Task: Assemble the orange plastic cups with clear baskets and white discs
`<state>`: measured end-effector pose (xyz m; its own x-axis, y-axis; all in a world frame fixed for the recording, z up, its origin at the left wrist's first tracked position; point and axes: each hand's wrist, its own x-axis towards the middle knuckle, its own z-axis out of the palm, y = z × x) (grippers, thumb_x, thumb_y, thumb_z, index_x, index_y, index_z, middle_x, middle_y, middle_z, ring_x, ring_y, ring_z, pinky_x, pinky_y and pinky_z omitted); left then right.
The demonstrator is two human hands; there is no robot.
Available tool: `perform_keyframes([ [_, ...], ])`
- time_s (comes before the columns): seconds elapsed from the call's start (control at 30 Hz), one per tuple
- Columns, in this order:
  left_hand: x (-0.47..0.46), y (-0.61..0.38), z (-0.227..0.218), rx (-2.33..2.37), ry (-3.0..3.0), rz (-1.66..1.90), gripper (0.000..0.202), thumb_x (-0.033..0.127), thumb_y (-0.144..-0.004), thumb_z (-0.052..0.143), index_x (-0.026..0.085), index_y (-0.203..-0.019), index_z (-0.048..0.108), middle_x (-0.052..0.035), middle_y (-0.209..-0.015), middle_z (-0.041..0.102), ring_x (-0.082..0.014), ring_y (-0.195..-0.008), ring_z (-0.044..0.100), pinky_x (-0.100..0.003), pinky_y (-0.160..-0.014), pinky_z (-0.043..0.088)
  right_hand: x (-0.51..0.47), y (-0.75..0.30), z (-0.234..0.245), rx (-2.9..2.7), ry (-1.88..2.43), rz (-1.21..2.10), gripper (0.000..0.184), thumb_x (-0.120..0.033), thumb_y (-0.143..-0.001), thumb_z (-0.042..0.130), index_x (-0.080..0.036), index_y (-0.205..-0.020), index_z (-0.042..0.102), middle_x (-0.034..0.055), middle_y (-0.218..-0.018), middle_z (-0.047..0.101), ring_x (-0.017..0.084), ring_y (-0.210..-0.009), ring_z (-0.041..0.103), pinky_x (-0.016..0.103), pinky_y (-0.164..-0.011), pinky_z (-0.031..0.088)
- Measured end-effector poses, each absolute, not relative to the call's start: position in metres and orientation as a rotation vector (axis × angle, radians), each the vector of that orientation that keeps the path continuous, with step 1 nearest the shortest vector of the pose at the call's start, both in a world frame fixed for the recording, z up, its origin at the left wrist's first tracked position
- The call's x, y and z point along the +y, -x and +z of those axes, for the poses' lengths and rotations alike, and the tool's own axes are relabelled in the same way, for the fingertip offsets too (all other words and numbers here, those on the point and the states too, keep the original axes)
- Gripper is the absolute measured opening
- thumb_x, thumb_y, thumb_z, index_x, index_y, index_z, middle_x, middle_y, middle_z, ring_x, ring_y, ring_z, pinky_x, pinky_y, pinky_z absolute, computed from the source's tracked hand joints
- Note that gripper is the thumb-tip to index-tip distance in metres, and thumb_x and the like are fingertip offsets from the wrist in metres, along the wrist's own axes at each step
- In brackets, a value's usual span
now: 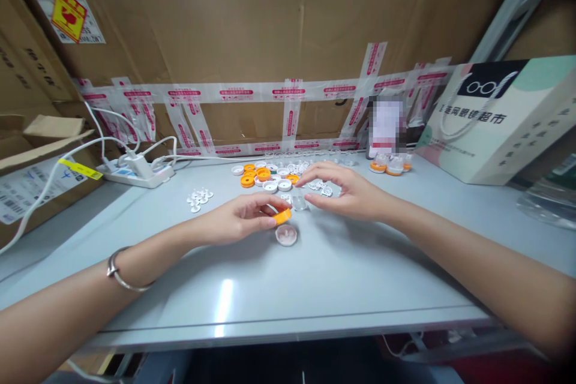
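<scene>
My left hand (252, 216) pinches an orange round cap (283, 216) between thumb and fingers. Just below that cap, a whitish round part (287, 235) with a raised centre lies on the table. My right hand (337, 189) is held over the table with thumb and fingers apart, nothing visible between them. Near its fingertips stands a clear plastic cup-like piece (299, 202). Behind the hands is a loose pile of white round caps (270, 186) and orange caps (247, 180). Small white flat parts (326, 191) lie partly behind my right hand.
A cluster of small white stemmed pieces (198, 198) lies at left. Behind it is a power strip (139, 174) with white cables. Finished-looking orange-and-white pieces (390, 164) stand at right, near a printed paper bag (490, 120). A large taped carton (252, 30) walls the back.
</scene>
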<state>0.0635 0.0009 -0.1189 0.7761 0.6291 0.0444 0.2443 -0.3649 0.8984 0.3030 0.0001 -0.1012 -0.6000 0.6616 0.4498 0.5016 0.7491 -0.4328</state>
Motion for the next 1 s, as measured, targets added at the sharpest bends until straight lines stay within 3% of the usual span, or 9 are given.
perform_keyframes([
  [0.2,-0.002,-0.067,-0.121,0.616,-2.388,0.530,0.029,0.022,-0.085,0.050,0.018,-0.113,0.054,-0.0078,-0.105,0.056,-0.0168,-0.098,0.052,-0.032,-0.092,0.040,0.001,-0.303,-0.102,-2.335,0.861,0.327,0.017,-0.027,-0.082,0.054,-0.022,-0.097,0.061,0.0043,-0.098,0.060,0.018,-0.095,0.054,0.034,-0.088,0.040],
  [0.37,0.000,-0.064,-0.124,0.585,-2.436,0.540,0.036,0.020,-0.087,0.047,0.023,-0.123,0.048,-0.0076,-0.110,0.053,-0.0168,-0.101,0.050,-0.034,-0.093,0.039,0.002,-0.303,-0.103,-2.324,0.843,0.320,0.017,-0.025,-0.082,0.054,-0.021,-0.096,0.062,0.0045,-0.097,0.061,0.018,-0.094,0.054,0.035,-0.087,0.041],
  [0.47,-0.002,-0.064,-0.119,0.477,-2.430,0.473,0.033,0.016,-0.088,0.045,0.024,-0.119,0.053,-0.0075,-0.111,0.052,-0.0170,-0.104,0.049,-0.034,-0.096,0.037,0.003,-0.302,-0.104,-2.319,0.832,0.315,0.017,-0.025,-0.081,0.055,-0.020,-0.096,0.062,0.0049,-0.096,0.061,0.018,-0.093,0.055,0.035,-0.086,0.042],
  [0.77,0.009,-0.063,-0.122,0.435,-1.774,0.570,0.029,0.022,-0.084,0.054,0.021,-0.113,0.053,-0.0061,-0.108,0.055,-0.0151,-0.095,0.054,-0.029,-0.085,0.043,0.001,-0.300,-0.105,-2.275,0.795,0.315,0.016,-0.024,-0.080,0.058,-0.019,-0.094,0.062,0.0045,-0.092,0.062,0.016,-0.087,0.056,0.033,-0.081,0.044],
  [1.0,0.013,-0.064,-0.128,0.385,-1.600,0.703,0.030,0.017,-0.081,0.059,0.021,-0.110,0.053,-0.0062,-0.113,0.055,-0.0168,-0.104,0.053,-0.031,-0.090,0.042,-0.010,-0.283,-0.119,-2.187,0.631,0.222,0.048,-0.032,-0.065,0.075,-0.018,-0.106,0.054,0.0045,-0.095,0.060,0.015,-0.081,0.055,0.030,-0.073,0.047],
])
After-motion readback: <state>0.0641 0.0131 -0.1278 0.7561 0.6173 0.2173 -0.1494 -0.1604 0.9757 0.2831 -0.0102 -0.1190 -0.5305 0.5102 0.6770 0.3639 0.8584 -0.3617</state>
